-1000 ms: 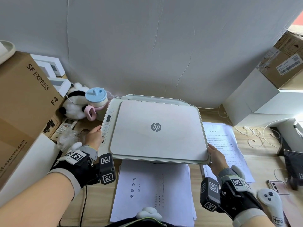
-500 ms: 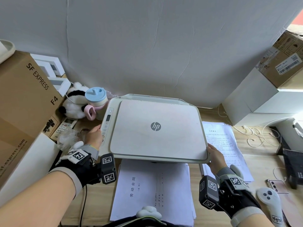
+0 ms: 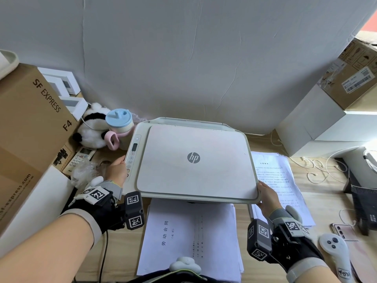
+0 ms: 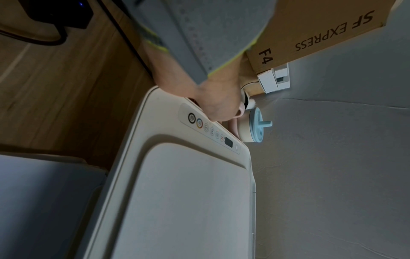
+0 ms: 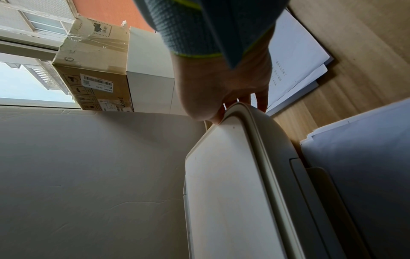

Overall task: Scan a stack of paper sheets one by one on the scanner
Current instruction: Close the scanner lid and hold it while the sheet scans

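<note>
Holding the HP scanner (image 3: 193,160) at two sides, lid (image 3: 199,162) down flat. My left hand (image 3: 116,170) lies against the left edge beside the control panel (image 3: 131,158); the left wrist view shows the fingers curled at that edge just past the buttons, but whether they grip the body or only rest on it I cannot tell. My right hand (image 3: 268,198) is at the near right corner, thumb on the lid's rim and fingers curled under the edge, so it grasps the lid there.

Paper: one stack of sheets (image 3: 191,237) lies on the desk (image 3: 330,203) directly in front of the scanner, its far edge tucked under the front overhang, printed side up. A second pile of sheets (image 3: 275,180) lies just right of the scanner, behind my right hand.

Relation that matters: the hinge appears to run along the far edge, by the wall, so the lid's long axis runs left to right and it should swing up and away from me. The right hand is at the free near edge and is best placed to lift. Front stack is roughly equally near both hands.

Judgement: lid not yet raised; no sheet visible on the glass.
</note>
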